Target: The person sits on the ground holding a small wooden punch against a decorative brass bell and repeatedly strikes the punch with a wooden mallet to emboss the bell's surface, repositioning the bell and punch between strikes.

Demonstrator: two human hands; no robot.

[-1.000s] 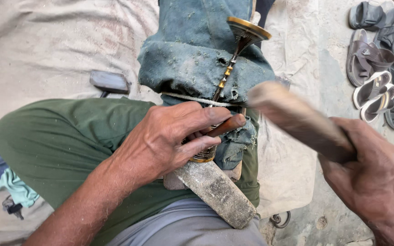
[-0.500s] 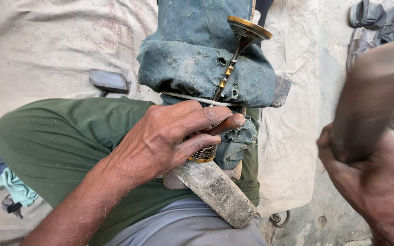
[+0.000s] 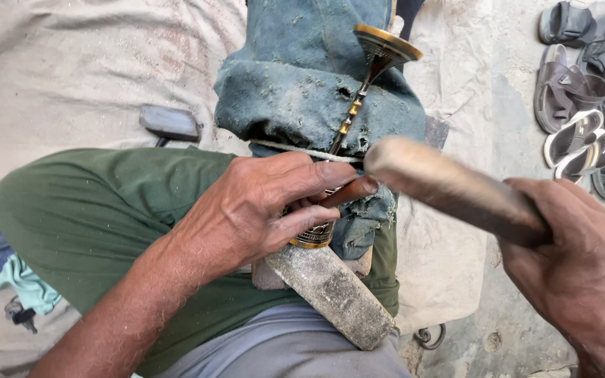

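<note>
1. Against the blue cloth-wrapped block (image 3: 302,77) that stands in front of my knee, my left hand (image 3: 260,206) grips a slim metal stem piece (image 3: 358,91): fingers curled tight round its engraved lower band, thumb pressed along a reddish-brown tool (image 3: 348,190) that crosses it.
2. From that grip the stem runs up and away over the block's cloth, past small brass beads, and ends in a flared, gold-rimmed cup just above the block's top edge.
3. Right of the block, my right hand (image 3: 575,266) is closed in a full fist round the handle of a wooden mallet (image 3: 449,185); its pale, blurred head lies just beside my left fingertips, at the block's lower right corner.
4. Below the block, a grey, dusty bar (image 3: 334,297) slants across my lap under my left hand.
5. Left of the block, a small dark slab (image 3: 169,122) lies on the pale sacking (image 3: 71,63).
6. Far right of the block, several sandals (image 3: 582,91) sit in a cluster on the concrete floor.
</note>
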